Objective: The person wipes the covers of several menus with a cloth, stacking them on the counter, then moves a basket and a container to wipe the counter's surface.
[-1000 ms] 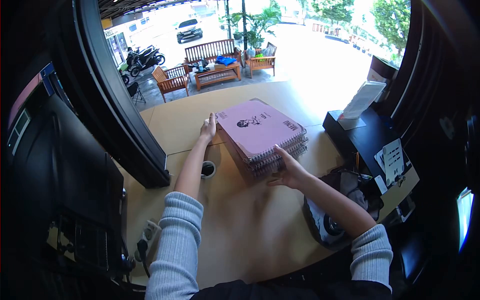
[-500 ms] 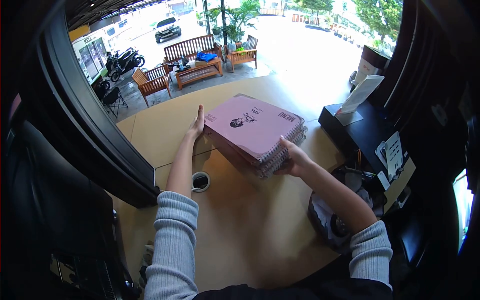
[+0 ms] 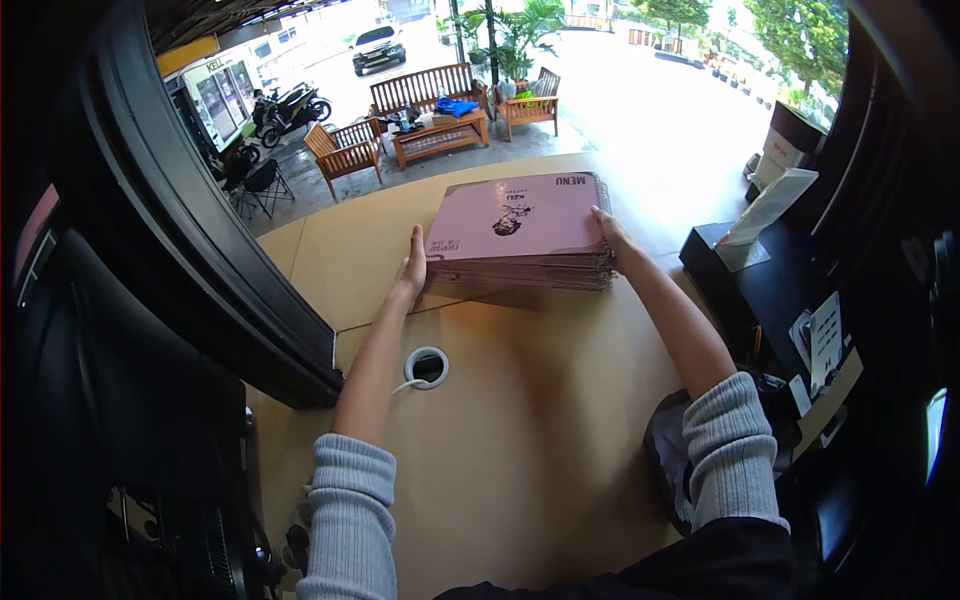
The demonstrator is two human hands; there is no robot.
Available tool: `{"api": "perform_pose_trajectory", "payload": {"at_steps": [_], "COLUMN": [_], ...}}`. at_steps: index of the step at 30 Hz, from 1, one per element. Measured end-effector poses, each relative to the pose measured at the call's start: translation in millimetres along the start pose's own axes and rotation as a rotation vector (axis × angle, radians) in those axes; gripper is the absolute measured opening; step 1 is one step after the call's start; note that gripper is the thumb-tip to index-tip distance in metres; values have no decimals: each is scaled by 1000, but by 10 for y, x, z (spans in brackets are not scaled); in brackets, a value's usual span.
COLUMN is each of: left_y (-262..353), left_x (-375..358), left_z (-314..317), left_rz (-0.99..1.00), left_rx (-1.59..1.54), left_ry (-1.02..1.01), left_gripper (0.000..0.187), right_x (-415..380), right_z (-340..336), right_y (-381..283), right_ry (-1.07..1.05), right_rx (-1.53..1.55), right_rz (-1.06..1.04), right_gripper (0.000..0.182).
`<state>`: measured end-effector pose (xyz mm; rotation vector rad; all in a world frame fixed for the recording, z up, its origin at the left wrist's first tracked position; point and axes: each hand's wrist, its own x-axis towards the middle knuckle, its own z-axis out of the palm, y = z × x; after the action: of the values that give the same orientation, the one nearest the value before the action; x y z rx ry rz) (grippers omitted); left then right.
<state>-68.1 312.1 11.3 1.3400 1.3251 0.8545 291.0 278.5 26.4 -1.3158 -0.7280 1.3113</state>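
Note:
Between my two hands is a thick stack of pink spiral-bound menus (image 3: 515,215), at the far part of the wooden counter (image 3: 480,450). The top cover reads "MENU" and "KELL", upside down to me, with a dark drawing in the middle. My left hand (image 3: 415,265) presses the stack's left end, thumb raised along its near corner. On the right, my right hand (image 3: 615,243) grips the spiral-bound end, thumb on the top cover's edge and the other fingers hidden behind. The page edges of the stack face me.
A round cable hole (image 3: 427,368) with a white cable lies nearer me. A black box (image 3: 745,290) with a paper stand (image 3: 770,210) is at right, above a dark bag (image 3: 668,450). A black frame (image 3: 230,250) bounds the left. Wooden benches (image 3: 425,90) stand outside.
My hands have turned the stack of menus so its long side faces me and moved it farther off, lower toward the counter. The view has shifted slightly left.

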Motion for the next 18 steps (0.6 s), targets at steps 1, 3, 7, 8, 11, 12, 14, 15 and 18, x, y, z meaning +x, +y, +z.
{"api": "perform_pose_trajectory", "payload": {"at_steps": [1,3,7,8,11,12,14,15,18], "left_y": [41,116,78,-12,-230,-207,-14,74,220], "left_x": [-120,-418,-715,-701,-663,-712,-899,-1008,-1168], "left_z": [34,137,300,312,286,273,279,324,391], "left_rz": [6,40,53,90,139,114,46,52,45], "left_rx": [7,-75,-137,-168,-141,-171,-236,-238,-207], "left_ry": [12,86,149,123,96,74,8,8,102], "left_gripper": [101,96,89,86,79,79,79,79,70], "right_x": [196,557,336,258,278,284,250,210,165], "right_z": [-49,-126,-54,-28,-49,-50,-59,-58,15], "right_y": [17,8,-256,-324,-337,-320,-306,-315,-358], "right_ry": [-13,39,-92,-85,-117,-111,-102,-73,116], "right_rx": [6,-134,-213,-287,-362,-381,-404,-478,-786], "right_rz": [-5,-96,-93,-80,-34,-57,-84,-131,-235], "right_gripper": [61,59,58,58,59,59,60,62,65]}}
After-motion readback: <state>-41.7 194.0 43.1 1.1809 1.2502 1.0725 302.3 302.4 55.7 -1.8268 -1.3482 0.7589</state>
